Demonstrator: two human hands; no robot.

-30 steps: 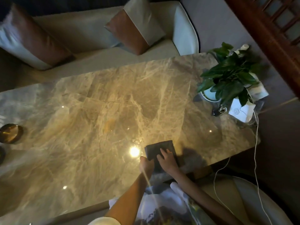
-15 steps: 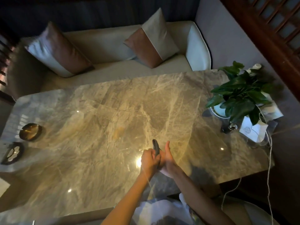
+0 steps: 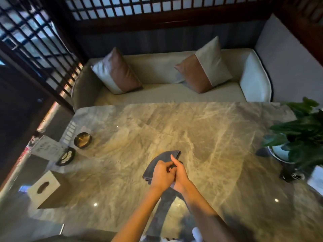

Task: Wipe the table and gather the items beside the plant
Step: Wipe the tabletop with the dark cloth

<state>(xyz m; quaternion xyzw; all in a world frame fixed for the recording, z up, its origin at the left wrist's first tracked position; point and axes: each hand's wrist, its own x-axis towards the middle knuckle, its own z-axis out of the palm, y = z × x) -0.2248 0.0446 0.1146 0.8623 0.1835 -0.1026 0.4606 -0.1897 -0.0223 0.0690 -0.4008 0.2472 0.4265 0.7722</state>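
left hand (image 3: 161,173): fingers curled, clamped on near part of cloth (image 3: 163,158); knuckles up; pressed against right hand (image 3: 181,174)
right hand: thumb raised, pinching same cloth from right side; other fingers tucked under, mostly hidden by left hand
cloth: dark grey, folded; fans out past fingertips toward far side; over middle of table (image 3: 201,130), nearer front edge; cannot tell whether far corner touches top
table: glossy veined marble, long; light spots reflected near front edge
plant (image 3: 300,135): big green leaves, far right end of table; cropped by frame edge; well apart from hands
pot (image 3: 279,153): white, round, under leaves; partly hidden
dark object (image 3: 288,173): small, just in front of pot; shiny bit beside it; too blurred to identify
brass dish (image 3: 82,140): round, left end of table, near far corner
dark dish (image 3: 66,156): oval, pale contents, just in front of brass dish
card (image 3: 46,147): white, faint print, unreadable; left of both dishes at table edge
tissue box (image 3: 47,187): pale, oval slot on top; front-left, nearer than dishes; well apart from plant
sofa (image 3: 157,67): cream bench behind table
cushions (image 3: 117,72): two, brown and grey, leaning on sofa back; one left, one right
screen (image 3: 122,7): dark wooden lattice behind sofa and along left side
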